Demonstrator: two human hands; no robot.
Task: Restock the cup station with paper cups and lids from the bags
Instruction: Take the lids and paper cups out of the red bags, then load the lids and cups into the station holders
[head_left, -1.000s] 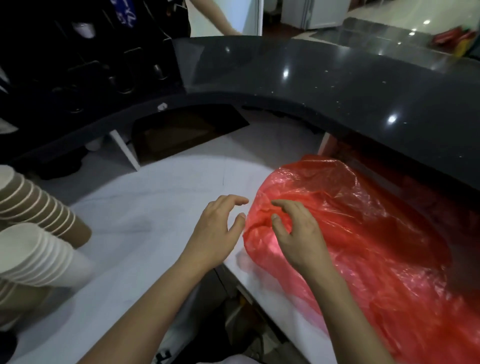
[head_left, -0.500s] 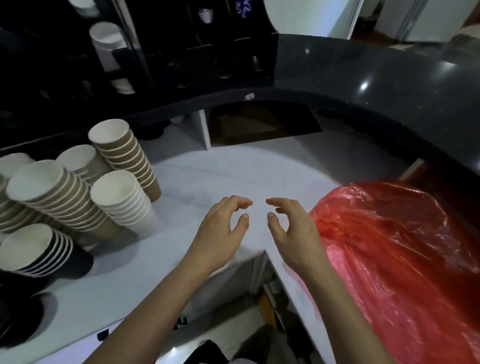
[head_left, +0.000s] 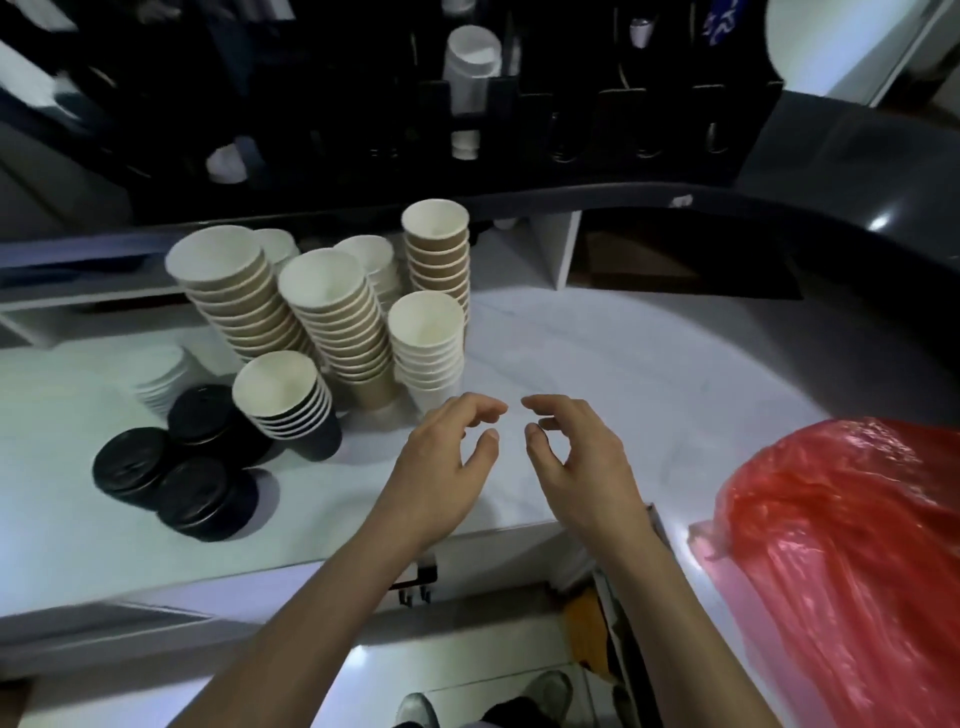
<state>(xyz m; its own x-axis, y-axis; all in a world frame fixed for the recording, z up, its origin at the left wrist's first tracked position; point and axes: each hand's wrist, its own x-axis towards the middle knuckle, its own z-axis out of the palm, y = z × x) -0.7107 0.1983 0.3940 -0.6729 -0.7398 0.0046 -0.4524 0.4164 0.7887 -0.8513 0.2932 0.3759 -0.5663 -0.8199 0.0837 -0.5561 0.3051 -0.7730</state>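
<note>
Head view, left hand: the left hand (head_left: 441, 467) hangs over the white table (head_left: 649, 364), fingers loosely curled, thumb apart from them; its grip holds nothing.
Head view, right hand: the right hand (head_left: 582, 462) hangs just beside the left one, curled the same way, fingertips facing the left hand's; its grip is loose and holds nothing.
Bag: the red plastic bag (head_left: 841, 545) lies on the table at the right, near the right forearm, apart from both hands; what is inside cannot be seen.
Cups: stacks of paper cups stand upright on the table to the left of the hands. A white stack (head_left: 428, 348) is nearest the left hand's fingers. Brown stacks (head_left: 332, 317) stand behind it. A short dark stack (head_left: 285, 400) stands at the front left.
Lids: piles of black lids (head_left: 171, 473) sit on the table just left of the dark stack; a pile of white lids (head_left: 161, 374) lies behind them.
Rack: a dark rack (head_left: 571, 119) stands on the upper ledge behind the cups, with a white cup stack (head_left: 470, 67) in one slot.
</note>
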